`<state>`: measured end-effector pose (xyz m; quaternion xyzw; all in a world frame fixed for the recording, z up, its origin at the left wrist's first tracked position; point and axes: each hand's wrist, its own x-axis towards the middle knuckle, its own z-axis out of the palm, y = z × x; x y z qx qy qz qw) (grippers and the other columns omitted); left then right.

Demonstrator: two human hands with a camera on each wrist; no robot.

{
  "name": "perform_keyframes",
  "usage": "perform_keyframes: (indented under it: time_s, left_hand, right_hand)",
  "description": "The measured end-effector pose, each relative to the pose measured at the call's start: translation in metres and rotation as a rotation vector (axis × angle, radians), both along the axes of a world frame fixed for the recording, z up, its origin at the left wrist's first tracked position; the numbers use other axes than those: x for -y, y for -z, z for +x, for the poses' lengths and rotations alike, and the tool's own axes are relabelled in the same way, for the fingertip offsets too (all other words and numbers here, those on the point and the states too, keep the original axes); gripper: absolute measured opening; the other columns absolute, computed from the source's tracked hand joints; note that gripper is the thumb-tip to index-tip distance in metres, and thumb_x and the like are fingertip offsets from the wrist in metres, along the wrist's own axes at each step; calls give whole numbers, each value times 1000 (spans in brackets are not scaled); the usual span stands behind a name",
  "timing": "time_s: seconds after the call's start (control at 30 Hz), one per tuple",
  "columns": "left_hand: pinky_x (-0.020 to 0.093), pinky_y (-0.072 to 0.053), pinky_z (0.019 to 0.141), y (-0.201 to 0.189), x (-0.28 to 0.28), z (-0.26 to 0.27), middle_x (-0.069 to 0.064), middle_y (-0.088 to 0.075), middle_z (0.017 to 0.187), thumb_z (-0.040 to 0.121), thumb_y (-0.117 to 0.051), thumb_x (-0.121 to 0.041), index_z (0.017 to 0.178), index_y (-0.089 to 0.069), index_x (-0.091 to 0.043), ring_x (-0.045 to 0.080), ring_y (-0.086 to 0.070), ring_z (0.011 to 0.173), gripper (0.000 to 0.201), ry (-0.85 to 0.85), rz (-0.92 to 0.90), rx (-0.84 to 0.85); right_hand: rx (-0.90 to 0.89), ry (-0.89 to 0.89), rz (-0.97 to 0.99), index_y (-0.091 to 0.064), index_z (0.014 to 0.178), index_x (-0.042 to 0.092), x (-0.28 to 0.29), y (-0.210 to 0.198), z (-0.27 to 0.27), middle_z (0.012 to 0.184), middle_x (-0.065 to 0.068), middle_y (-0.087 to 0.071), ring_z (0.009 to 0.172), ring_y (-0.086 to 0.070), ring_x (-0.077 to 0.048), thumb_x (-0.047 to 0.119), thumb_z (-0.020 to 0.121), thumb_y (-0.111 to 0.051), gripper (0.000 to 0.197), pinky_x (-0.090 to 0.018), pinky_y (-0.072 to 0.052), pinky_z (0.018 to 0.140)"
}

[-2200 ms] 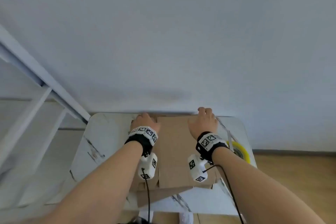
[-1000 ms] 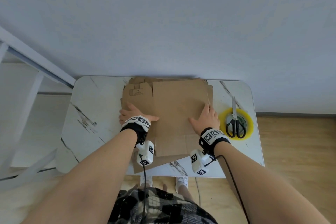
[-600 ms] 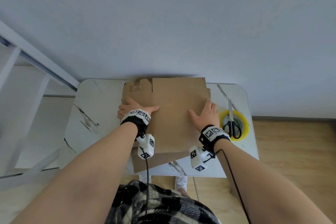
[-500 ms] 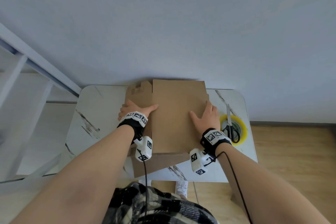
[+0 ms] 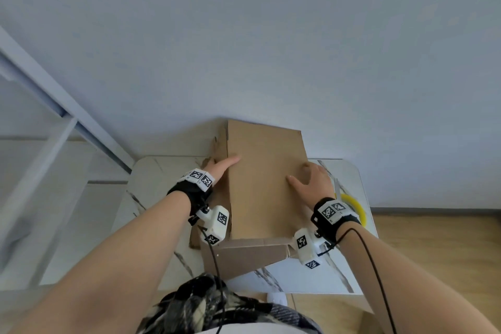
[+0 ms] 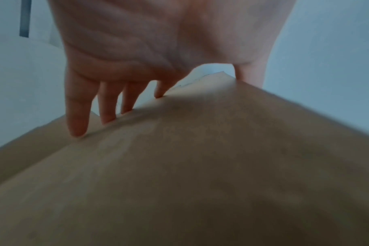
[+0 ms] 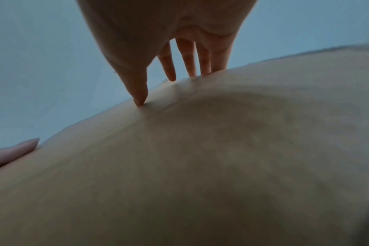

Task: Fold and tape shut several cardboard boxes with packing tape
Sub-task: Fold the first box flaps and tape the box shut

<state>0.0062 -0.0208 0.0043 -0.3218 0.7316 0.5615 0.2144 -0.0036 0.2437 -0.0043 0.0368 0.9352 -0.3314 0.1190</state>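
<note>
Both hands gripped flattened cardboard box [image 5: 264,182] raised off surface [image 5: 160,184]: I saw left hand [image 5: 221,167] and right hand [image 5: 311,180] fingers curled round its side edges.

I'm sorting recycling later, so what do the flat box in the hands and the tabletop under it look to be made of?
The flat box looks like plain brown cardboard, matte and unprinted on this face; a torn-looking edge shows by the left hand. The right hand holds its other side. The tabletop is white, glossy, with dark veins: marble or a marble-look surface, which I cannot tell.
</note>
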Motion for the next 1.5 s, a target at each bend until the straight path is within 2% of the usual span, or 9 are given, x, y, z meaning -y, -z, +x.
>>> perform_keyframes:
  time_s: [0.1,0.3,0.47,0.73,0.87,1.1,1.3,1.4,1.5]
  left_hand:
    - [30,-28,109,-6,-9,7,0,-33,158,46,-75,-77,157,-19,-15,18,-35,143,139,67,141,-50]
    - [40,-37,111,35,-2,31,-4,-42,152,44,-66,-93,158,-16,-29,22,-48,134,140,43,106,-13]
    - [37,-40,109,41,0,49,3,-40,153,90,-55,-62,158,-10,-25,26,-48,134,90,79,31,-105]
    - [40,-31,116,48,5,75,5,-40,154,82,-43,-81,155,-28,-18,25,-41,139,97,6,137,120]
    - [43,-29,118,57,9,72,3,-40,155,45,-51,-99,154,-31,-22,23,-43,138,136,-49,180,107]
    - [45,-45,105,36,43,26,14,-55,138,35,-69,-85,147,-39,-7,33,-59,119,140,-84,-42,27]
    - [37,-33,112,22,52,13,8,-32,158,13,-65,-97,155,-24,-9,24,-39,140,172,90,-53,-52]
    - [42,-43,104,-18,40,21,11,-43,149,19,-73,-92,151,-28,-11,29,-48,132,161,-11,34,-127]
    - [48,-59,70,-77,17,43,16,-50,136,41,-78,-76,143,-34,-20,39,-54,119,124,-142,214,-160]
  right_hand:
    - [28,27,-22,-48,139,16,-1,-1,0,140,-6,-51,127,-49,-24,52,85,-69,68,-34,-40,101]
    - [108,42,-32,-42,142,15,3,5,8,137,-8,-55,124,-54,-27,54,82,-72,78,-39,-47,101]
    - [253,48,-60,-43,141,13,11,21,18,131,-10,-60,116,-59,-29,58,85,-66,75,-36,-50,95]
    - [362,72,-94,-14,155,30,9,30,32,146,-11,-49,123,-55,-37,70,88,-50,86,-48,-47,102]
    - [362,74,-22,-17,155,25,16,20,29,147,-12,-48,124,-54,-38,73,88,-46,87,-48,-47,102]
    - [308,142,-93,-34,149,24,22,-22,9,140,-15,-53,118,-58,-37,78,83,-38,86,-51,-51,97]
    - [232,60,48,-51,140,22,14,-48,10,138,-7,-57,122,-54,-31,72,93,-31,71,-42,-40,99]
    - [193,91,29,-52,137,21,5,-60,9,135,-9,-58,121,-55,-32,72,93,-28,71,-44,-42,101]
    - [184,143,-33,-46,142,25,1,-71,6,140,-7,-54,126,-51,-32,73,91,-25,73,-46,-39,105]
